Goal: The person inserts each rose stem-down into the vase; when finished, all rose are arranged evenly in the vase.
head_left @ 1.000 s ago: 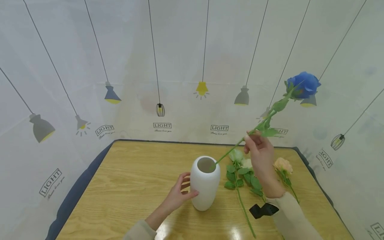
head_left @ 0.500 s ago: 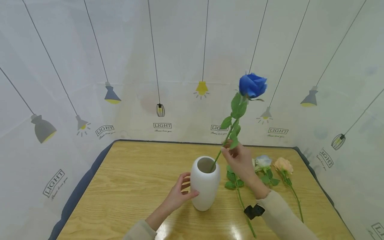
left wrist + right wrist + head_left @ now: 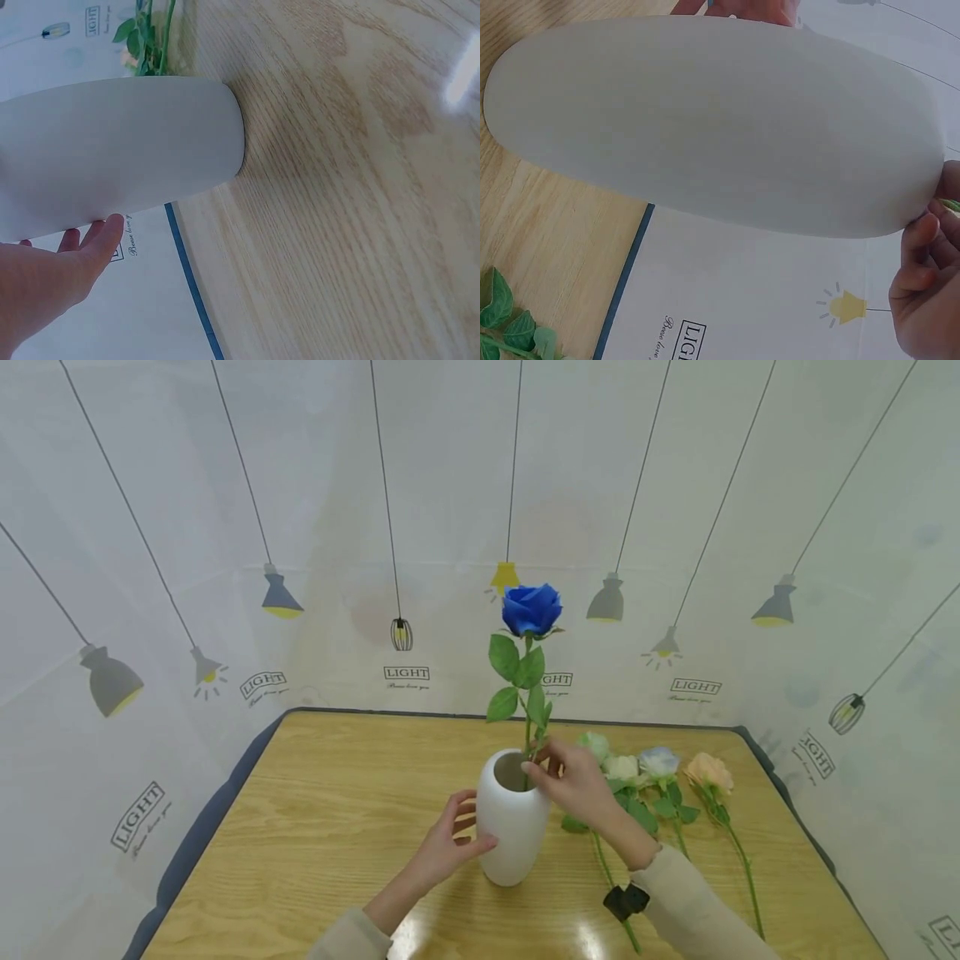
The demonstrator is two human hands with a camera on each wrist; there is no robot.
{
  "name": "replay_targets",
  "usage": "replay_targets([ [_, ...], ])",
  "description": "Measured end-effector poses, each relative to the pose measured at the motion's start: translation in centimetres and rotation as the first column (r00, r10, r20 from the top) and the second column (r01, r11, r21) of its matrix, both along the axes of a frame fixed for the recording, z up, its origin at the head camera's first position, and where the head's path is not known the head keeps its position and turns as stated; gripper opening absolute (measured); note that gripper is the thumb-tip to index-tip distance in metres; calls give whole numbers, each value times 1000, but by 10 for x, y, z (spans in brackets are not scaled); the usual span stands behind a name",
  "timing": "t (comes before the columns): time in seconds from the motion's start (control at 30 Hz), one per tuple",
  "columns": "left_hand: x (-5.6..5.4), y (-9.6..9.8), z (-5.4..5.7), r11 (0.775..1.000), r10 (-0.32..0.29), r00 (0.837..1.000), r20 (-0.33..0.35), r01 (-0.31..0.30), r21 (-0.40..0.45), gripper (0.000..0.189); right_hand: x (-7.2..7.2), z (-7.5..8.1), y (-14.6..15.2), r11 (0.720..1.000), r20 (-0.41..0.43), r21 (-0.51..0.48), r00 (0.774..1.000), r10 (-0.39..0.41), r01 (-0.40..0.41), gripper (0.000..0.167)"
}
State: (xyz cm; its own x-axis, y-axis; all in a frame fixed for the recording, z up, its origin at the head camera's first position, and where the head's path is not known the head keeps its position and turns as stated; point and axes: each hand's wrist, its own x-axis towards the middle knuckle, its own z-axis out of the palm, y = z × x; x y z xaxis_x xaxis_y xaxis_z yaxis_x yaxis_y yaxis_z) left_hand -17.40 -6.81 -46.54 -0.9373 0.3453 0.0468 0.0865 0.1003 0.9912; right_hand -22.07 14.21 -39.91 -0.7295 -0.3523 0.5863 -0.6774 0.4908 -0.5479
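Note:
A white vase (image 3: 512,839) stands upright on the wooden table. My left hand (image 3: 441,853) holds its left side, thumb on the front and fingers spread toward the back; the left wrist view shows these fingers (image 3: 105,238) along the vase wall. A blue artificial rose (image 3: 532,610) rises nearly upright from the vase mouth, its lower stem hidden inside. Right at the rim, my right hand (image 3: 583,787) pinches the leafy stem between thumb and fingers. In the right wrist view the hand (image 3: 934,296) sits by the vase's top end.
Right of the vase several artificial flowers lie on the table (image 3: 337,793): a pale green one (image 3: 594,746), a cream one (image 3: 621,767), a pale blue one (image 3: 659,762) and a peach one (image 3: 708,772). A white curtain (image 3: 450,485) printed with lamps surrounds the table.
The right hand has moved left and down with the blue rose, which has gone from leaning right to nearly upright and sunk deeper into the vase. The left hand has stayed put.

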Motion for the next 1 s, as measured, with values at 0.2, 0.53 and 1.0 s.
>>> replay_targets([
  [0.2,0,0,0,1000,2,1000,2,-2,9,65,3,1,-1,999,29,15,999,-33,33,8],
  [0.53,-1,0,-1,1000,4,1000,1,-4,-13,65,4,0,-3,999,26,-1,998,-49,49,15],
  [1.0,-12,-1,-28,1000,10,1000,-15,-10,-11,68,11,3,-1,999,228,-15,973,-41,46,14],
])
